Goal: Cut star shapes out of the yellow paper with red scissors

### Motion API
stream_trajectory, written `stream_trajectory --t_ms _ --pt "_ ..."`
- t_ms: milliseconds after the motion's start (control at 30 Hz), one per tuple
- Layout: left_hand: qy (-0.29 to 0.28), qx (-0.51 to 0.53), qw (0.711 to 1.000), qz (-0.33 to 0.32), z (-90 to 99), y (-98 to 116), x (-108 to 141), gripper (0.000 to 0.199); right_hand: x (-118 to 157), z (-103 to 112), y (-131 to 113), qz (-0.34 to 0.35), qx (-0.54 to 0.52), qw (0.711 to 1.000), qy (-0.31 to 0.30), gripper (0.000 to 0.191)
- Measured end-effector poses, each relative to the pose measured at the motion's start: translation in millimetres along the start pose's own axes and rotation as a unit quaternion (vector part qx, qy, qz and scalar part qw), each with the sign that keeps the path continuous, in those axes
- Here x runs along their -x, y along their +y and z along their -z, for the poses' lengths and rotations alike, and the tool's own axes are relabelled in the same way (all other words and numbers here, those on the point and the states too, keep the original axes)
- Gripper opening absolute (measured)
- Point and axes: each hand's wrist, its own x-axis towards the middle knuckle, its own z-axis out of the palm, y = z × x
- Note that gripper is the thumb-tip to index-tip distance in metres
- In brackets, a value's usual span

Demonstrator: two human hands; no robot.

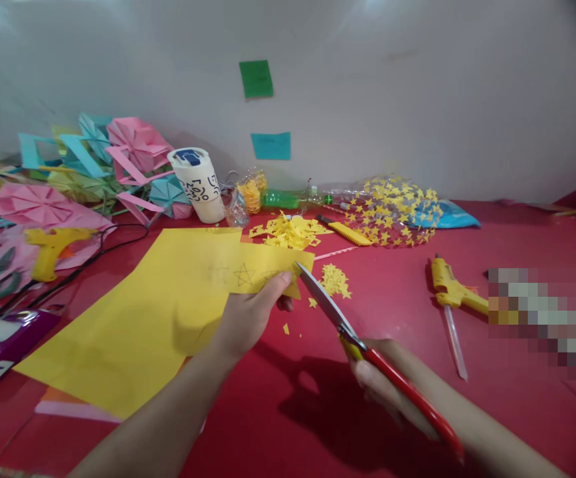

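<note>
Yellow strip [258,265], stars drawn: pinched between thumb and fingers of left hand [248,315]. Right of strip: scissors [347,328], right hand's [392,378] fingers wrapped round handles. Beyond strip: yellow scraps [292,231].

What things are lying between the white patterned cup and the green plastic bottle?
In the head view, yellow pieces in clear plastic and some crumpled clear plastic lie between the white cup and the green bottle.

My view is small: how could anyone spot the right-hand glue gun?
On the red table, look right of the small star pile for a yellow glue gun. Unlike the other glue gun at far left, it has a clear stick pointing toward the person.
</note>
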Motion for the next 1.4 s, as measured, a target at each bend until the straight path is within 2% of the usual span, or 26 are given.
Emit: stream_trajectory --t_ms 200,300,533,667,733,900,1033,1400 --pt "-0.005 -0.017 0.999 0.051 6.8 -7.0 -2.6 0.042 1.2 3.9 -4.5 -0.035 -0.013 0.999 -0.015 0.058" --pt "-0.032 -0.005 0.999 0.043 9.4 -7.8 -5.3 0.042 0.8 2.3 -0.6 -0.070 -0.045 0.997 -0.009 0.056" --pt "-0.022 0.147 0.989 0.016 4.7 -10.2 -13.3 0.011 -2.8 -5.2 13.3 -0.083 -0.076 0.993 0.031 0.057" --pt "-0.016 0.186 0.982 -0.007 1.6 -9.9 -13.9 0.017 -4.5 -4.7 7.6 -0.103 -0.074 0.991 0.045 0.061" --pt "-0.026 0.183 0.983 -0.007 1.5 -10.4 -14.1 0.018 -4.0 -2.8 3.4 -0.098 -0.067 0.992 0.037 0.062" --pt "-0.017 0.187 0.982 -0.002 3.6 -13.6 -15.6 0.025 -1.3 1.4 0.7 -0.038 -0.035 0.999 -0.003 0.061" --pt "-0.023 0.179 0.984 -0.003 4.6 -14.0 -15.4 0.024 -1.3 2.5 2.2 -0.038 0.009 0.999 -0.002 0.060" --pt "-0.018 0.158 0.987 -0.007 5.8 -13.0 -15.9 0.028 -2.1 3.3 -1.2 -0.038 0.012 0.999 -0.011 0.059"
